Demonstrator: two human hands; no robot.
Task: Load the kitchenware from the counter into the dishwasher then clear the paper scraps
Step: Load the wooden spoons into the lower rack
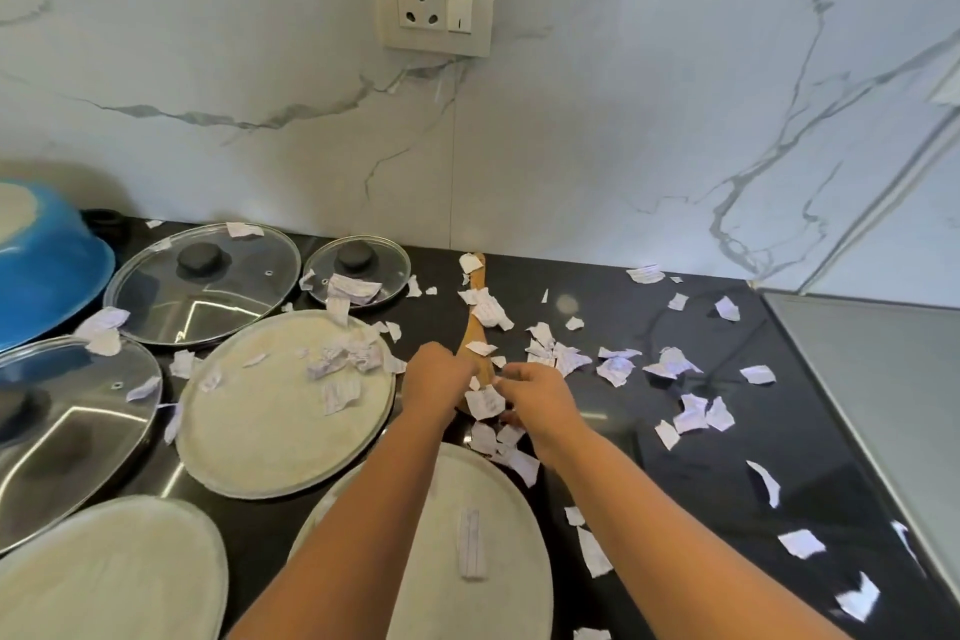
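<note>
A wooden spatula (477, 307) lies on the black counter (613, 307), its handle pointing at the wall and paper scraps (615, 369) resting on it. My left hand (434, 379) is curled at the spatula's wide near end and grips it. My right hand (537, 400) is just to the right, its fingers curled round a paper scrap (485, 403) on that same end. Three steel plates lie around my arms: one on the left with scraps on it (260, 437), one under my forearms (511, 515), one at the bottom left (104, 572).
Three glass lids sit at the left: a large one (202, 296), a small one (387, 265) and one at the frame edge (78, 411). A blue bowl (52, 276) lies upside down at far left. Torn paper litters the counter. A grey steel surface (883, 405) borders the right.
</note>
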